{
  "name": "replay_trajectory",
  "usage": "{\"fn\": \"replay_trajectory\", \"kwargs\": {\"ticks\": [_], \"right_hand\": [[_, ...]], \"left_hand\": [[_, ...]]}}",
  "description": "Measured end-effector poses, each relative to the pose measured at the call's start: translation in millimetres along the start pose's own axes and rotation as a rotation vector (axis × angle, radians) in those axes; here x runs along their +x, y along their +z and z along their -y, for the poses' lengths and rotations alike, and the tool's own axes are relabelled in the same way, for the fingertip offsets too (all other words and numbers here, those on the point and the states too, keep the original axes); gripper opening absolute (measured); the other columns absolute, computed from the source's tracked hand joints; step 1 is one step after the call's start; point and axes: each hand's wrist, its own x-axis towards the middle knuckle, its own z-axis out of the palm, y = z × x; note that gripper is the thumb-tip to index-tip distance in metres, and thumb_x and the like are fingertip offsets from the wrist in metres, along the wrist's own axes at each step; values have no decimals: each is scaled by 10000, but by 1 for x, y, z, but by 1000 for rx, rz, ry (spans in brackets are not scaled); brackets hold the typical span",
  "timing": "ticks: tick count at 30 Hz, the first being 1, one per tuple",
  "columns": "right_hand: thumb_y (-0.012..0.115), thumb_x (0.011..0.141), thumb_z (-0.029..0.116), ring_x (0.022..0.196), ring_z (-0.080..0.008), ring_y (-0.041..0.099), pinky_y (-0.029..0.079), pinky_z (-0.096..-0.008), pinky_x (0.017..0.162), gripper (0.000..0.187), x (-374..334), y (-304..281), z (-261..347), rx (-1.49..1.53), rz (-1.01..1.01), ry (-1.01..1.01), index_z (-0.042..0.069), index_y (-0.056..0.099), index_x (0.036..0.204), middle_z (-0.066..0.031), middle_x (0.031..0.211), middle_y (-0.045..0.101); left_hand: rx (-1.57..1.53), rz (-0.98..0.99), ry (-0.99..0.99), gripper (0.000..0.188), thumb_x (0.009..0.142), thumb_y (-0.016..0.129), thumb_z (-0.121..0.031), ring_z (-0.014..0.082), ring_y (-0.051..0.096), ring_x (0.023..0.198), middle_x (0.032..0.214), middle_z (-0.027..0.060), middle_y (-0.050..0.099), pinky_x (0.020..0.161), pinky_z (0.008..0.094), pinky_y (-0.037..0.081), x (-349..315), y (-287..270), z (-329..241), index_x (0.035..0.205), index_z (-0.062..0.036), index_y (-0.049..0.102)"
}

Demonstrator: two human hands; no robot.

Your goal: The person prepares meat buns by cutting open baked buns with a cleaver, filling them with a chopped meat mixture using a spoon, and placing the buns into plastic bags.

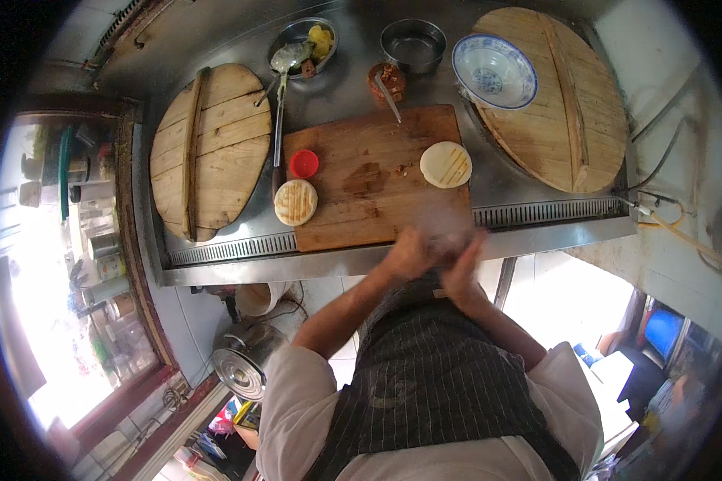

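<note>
Close together at the board's front edge are my left hand (411, 253) and my right hand (463, 268), both smeared by motion. Their fingers are closed on a thin, pale see-through bag (448, 220), which blurs above them. Just beyond it on the wooden cutting board (337, 220) lies a round flatbread (447, 165) with brown grill stripes. A browner flatbread (296, 202) rests at the board's left edge, near a small red lid or cup (304, 163). Dark crumbs and a wet patch mark the wood.
Behind the board stand a jar of chunky brown sauce (383, 84) with a utensil, a dark metal bowl (413, 46), and a bowl (317, 28) with a ladle (281, 104). Wooden lids flank the board, one at left (208, 152); a blue-white bowl (496, 72) sits on the right lid (598, 104).
</note>
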Motion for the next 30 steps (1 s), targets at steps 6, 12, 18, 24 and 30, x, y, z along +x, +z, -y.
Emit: {"fn": "replay_trajectory", "kwargs": {"ticks": [6,12,18,24,30], "right_hand": [[715,779,292,1182,-447,413,395,-530,940,710,79,-1,21,-126,518,-21,44,350,1335,-262,1311,386],[807,653,301,1288,-445,286,310,-605,1004,930,168,65,-14,-561,431,343,215,302,1428,-176,1447,213],[832,563,219,1357,-448,176,227,-631,1059,1022,146,81,-17,-485,513,54,244,295,1432,-179,1494,116],[797,557,192,1393,-444,99,188,-571,1110,1031,148,84,-8,-537,538,142,242,273,1443,-176,1526,73],[824,544,219,1386,-456,126,223,-589,1088,1087,150,83,-10,-495,509,110,182,240,1459,-194,1521,115]], "left_hand": [[-29,-285,-414,268,934,503,-102,166,576,713,841,110,588,604,325,482,-61,-13,82,1179,-7,449],[67,-221,-608,170,939,498,-121,209,568,626,715,99,548,546,364,467,-73,-48,125,1073,-19,476],[267,-169,-461,208,927,486,-195,474,578,750,780,270,599,660,534,452,-48,-49,149,1004,-2,501],[229,-117,-529,227,923,484,-213,503,570,786,794,304,600,680,558,449,-44,-43,149,975,6,519],[212,-135,-414,210,931,486,-198,474,588,776,801,283,604,655,528,461,-41,-26,166,959,6,531]]}}
